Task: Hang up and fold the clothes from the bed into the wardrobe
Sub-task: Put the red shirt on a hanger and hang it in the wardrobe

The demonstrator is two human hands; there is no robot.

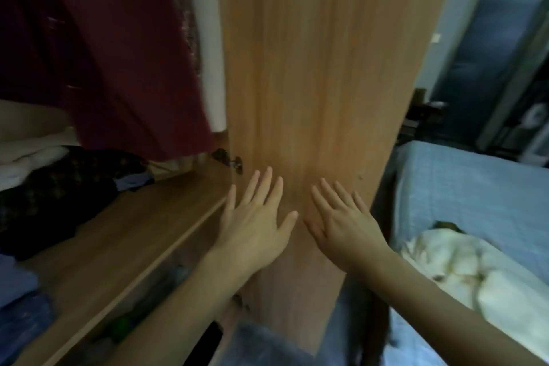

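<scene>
Both of my hands lie flat, fingers spread, on the light wooden wardrobe door [320, 74], which stands ajar in front of me. My left hand [258, 223] is near the door's hinge side, and my right hand [341, 223] is just to its right. Neither holds anything. Inside the wardrobe on the left, a dark red garment [124, 47] hangs above a wooden shelf [124, 235]. A dark patterned garment [59, 184] and white folded cloth [26, 157] lie on that shelf. The bed [463, 187], with its blue cover, is at the right, and a crumpled white garment [475, 270] lies on it.
A metal hinge [230, 159] joins the door to the wardrobe frame. Blue fabric [20, 300] shows at the lower left. A lower shelf holds blurred items. Behind the bed there is a dark doorway [487, 47] and a cluttered corner.
</scene>
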